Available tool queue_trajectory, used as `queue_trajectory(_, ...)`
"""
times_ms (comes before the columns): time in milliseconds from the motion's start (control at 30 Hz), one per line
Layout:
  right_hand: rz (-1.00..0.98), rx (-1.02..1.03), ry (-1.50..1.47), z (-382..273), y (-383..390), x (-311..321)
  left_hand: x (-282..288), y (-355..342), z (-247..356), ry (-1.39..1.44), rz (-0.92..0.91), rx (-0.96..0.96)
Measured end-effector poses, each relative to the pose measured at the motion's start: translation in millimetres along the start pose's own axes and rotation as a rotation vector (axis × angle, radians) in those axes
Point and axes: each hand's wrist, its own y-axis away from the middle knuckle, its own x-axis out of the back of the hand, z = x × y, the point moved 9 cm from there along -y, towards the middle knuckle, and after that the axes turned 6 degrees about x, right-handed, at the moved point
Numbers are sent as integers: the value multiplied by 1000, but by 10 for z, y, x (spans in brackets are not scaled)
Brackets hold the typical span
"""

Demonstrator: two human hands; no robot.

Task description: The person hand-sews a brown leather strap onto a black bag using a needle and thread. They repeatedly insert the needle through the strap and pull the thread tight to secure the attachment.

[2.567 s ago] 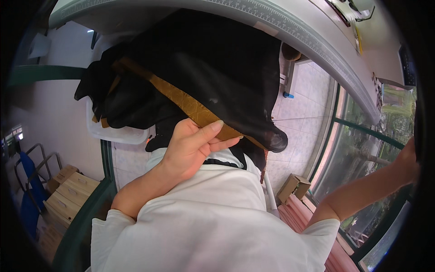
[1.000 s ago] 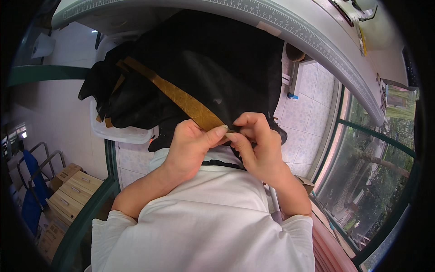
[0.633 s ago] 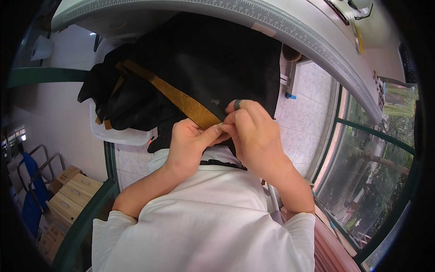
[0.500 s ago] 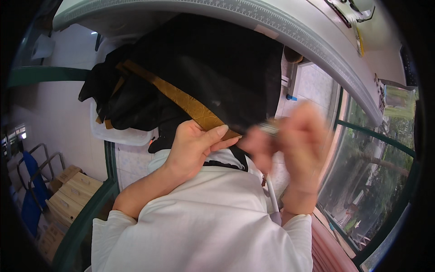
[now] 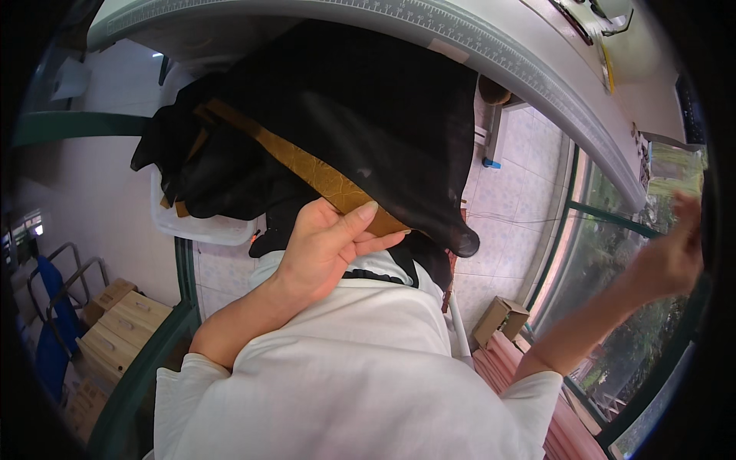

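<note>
Pinching the gold-brown strip (image 5: 333, 184) near its lower end, the left hand (image 5: 314, 249) sits just beyond the front of the white shirt (image 5: 345, 360), thumb pressed on top and fingers folded beneath. The strip runs diagonally up to the left across the large black material (image 5: 368, 100), which spreads in folds from the lap up toward the bench (image 5: 537, 67).

The right hand (image 5: 676, 249) has just left the strip's end, where it was busy beside the left thumb, and is now out by the right rim with its arm extended. Its fingers look loosely bent, but blur hides whether they have hold of anything. That leaves the left hand alone steadying the strip, whose end corner is uncovered again. A fine line crosses above the floor tiles (image 5: 510, 180); whether it is thread, I cannot tell.

Farther off, a clear tub (image 5: 203, 230) stands under the material at left, an open carton (image 5: 498, 320) at right, near the glass panes (image 5: 590, 284).
</note>
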Motion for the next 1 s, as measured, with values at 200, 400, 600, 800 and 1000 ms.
queue_trajectory(200,-820,-698,-974,-1129,1999,-1519,126,21,-46,-77,-91,7)
queue_trajectory(400,-774,-622,-939,-1180,2102,-1683,44,61,35,-117,-42,-45)
queue_trajectory(600,-751,-640,-932,-1158,2114,-1663,26,66,27,-107,-21,-45)
queue_trajectory(800,-774,-650,-931,-1163,2124,-1674,47,63,25,-119,-22,-43)
queue_trajectory(1000,-764,-644,-948,-1178,2127,-1682,58,61,30,-118,-21,-50)
